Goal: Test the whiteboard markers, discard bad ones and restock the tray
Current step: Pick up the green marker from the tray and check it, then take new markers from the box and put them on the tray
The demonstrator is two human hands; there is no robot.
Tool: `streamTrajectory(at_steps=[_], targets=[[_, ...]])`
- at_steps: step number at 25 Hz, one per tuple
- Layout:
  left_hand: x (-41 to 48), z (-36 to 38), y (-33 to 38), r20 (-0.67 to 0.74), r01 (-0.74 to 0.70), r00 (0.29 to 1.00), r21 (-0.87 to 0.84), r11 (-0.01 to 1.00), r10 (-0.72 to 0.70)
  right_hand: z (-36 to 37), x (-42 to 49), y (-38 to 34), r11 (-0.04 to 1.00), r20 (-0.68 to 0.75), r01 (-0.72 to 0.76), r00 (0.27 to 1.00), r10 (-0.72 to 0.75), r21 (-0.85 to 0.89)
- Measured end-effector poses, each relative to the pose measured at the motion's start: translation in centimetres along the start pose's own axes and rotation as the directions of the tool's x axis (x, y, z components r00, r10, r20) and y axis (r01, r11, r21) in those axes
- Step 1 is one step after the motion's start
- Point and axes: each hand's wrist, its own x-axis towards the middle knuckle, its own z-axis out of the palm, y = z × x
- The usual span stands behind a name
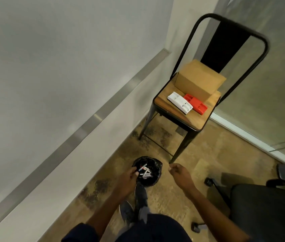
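A small bin [155, 179] lined with a black bag stands on the floor by the wall, with several discarded markers [146, 174] lying inside. My left hand [128, 179] hovers over the bin's left rim, fingertips pinching the end of a marker [142, 167] that points up and right. To the right of the bin my right hand [177, 172] is curled into a fist with nothing visible in it. The whiteboard [50, 67] fills the left side, and its metal tray rail [85, 126] runs diagonally below it.
A black metal chair [187, 119] with a wooden seat stands ahead, carrying a cardboard box [199, 81], a white holder [179, 102] and a red holder [196, 103]. A dark office chair [264, 206] sits at the lower right. A glass partition is on the right.
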Motion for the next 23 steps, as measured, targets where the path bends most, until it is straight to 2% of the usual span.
streamTrajectory(at_steps=[4,7,11,14,16,19,23], targets=[[1.5,0.2,2.8,-0.014,-0.172,0.985,0.004,0.985,0.172,-1.0,-1.3,-4.5,0.975,-0.02,0.222,0.975,-0.222,-0.006],[1.0,-0.1,6.5,-0.08,-0.267,0.961,0.002,0.964,0.266,-4.1,-1.0,-6.9,0.962,-0.058,0.273,0.96,-0.274,-0.02],[2.2,-1.0,10.9,-0.094,-0.369,0.924,0.037,0.929,0.37,-10.6,3.0,-11.5,0.937,-0.128,0.327,0.931,-0.341,-0.12],[5.1,-0.8,15.0,-0.119,-0.379,0.915,0.066,0.923,0.385,-16.2,8.5,-15.1,0.911,-0.257,0.365,0.878,-0.405,-0.191],[7.7,-0.1,18.9,-0.117,-0.386,0.911,0.099,0.917,0.396,-19.7,12.5,-17.2,0.893,-0.288,0.393,0.849,-0.444,-0.219],[12.5,1.7,26.4,-0.157,-0.399,0.892,0.167,0.902,0.424,-24.5,19.3,-18.7,0.851,-0.238,0.444,0.826,-0.51,-0.282],[17.1,4.9,35.2,-0.184,-0.365,0.901,0.167,0.916,0.393,-28.7,25.4,-18.9,0.812,-0.169,0.463,0.823,-0.543,-0.356]])
